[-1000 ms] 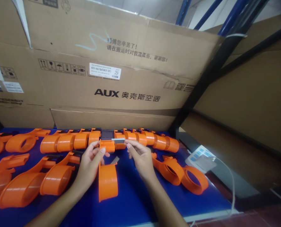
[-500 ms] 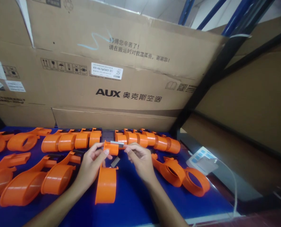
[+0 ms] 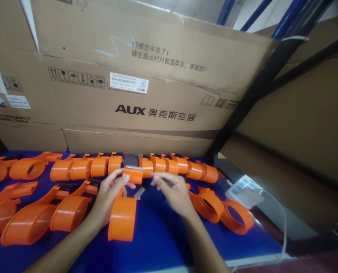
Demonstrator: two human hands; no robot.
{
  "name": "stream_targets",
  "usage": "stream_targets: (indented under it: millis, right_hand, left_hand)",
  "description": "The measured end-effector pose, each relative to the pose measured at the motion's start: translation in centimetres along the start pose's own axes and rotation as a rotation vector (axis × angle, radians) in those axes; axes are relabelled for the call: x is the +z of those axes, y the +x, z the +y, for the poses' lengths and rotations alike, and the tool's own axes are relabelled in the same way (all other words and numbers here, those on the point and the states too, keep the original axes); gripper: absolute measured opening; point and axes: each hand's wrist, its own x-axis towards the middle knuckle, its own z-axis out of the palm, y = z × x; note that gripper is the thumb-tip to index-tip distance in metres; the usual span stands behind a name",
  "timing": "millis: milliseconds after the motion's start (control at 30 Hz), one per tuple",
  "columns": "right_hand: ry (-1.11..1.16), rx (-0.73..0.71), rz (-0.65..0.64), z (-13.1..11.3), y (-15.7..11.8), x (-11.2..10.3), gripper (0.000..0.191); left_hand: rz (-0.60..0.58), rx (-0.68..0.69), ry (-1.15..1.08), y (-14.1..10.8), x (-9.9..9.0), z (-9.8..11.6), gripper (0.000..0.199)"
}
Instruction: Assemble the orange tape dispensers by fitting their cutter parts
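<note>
My left hand [image 3: 110,193] grips an orange tape dispenser [image 3: 122,218] by its head, fingers and thumb wrapped around it. Its broad ring hangs below my fingers, tilted a little. A thin grey metal strip [image 3: 135,167] lies along the top edge of the dispenser's head. Just right of the head, apart from it, is my right hand [image 3: 170,187], with thumb and forefinger drawn together and nothing visible between them. Under the head, a small grey strip [image 3: 139,192] rests on the blue tabletop [image 3: 157,242].
Several more orange dispensers [image 3: 80,169] stand in a row along the back. Others [image 3: 29,223] lie to the left, and a pair [image 3: 237,218] sits at the right. A dark box [image 3: 130,160] breaks the row. Behind rises a large cardboard sheet [image 3: 157,87]; a white device [image 3: 244,191] with a cable is at right.
My right hand has drawn back to the right, away from the metal strip, which now sits along the dispenser's head. The held dispenser has shifted slightly left.
</note>
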Motion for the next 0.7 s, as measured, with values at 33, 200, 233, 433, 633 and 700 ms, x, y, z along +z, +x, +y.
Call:
stream_targets:
  millis: [33,200,233,433,633,700]
  right_hand:
    - [-0.052,0.040,0.043,0.1,0.2,-0.6,0.024]
    - [-0.553,0.275,-0.031,0.7,0.7,-3.5,0.033]
    - [-0.597,0.303,-0.074,0.7,0.6,-3.9,0.036]
    - [-0.755,0.487,-0.245,1.3,-0.1,-4.1,0.026]
    - [-0.841,0.471,-0.340,1.9,0.1,-3.0,0.023]
    - [-0.873,0.420,-0.345,1.8,0.3,-2.7,0.021]
  left_hand:
    - [0.034,0.004,-0.024,0.1,-0.1,0.2,0.043]
    - [0.083,-0.041,-0.124,0.1,-0.6,0.9,0.038]
    - [0.078,-0.044,-0.125,0.1,-0.6,0.9,0.038]
    - [0.065,-0.015,-0.085,-0.4,-0.4,1.1,0.036]
    - [0.032,-0.015,-0.045,-0.1,-0.7,1.1,0.034]
    - [0.043,-0.007,-0.047,0.0,-0.8,1.2,0.034]
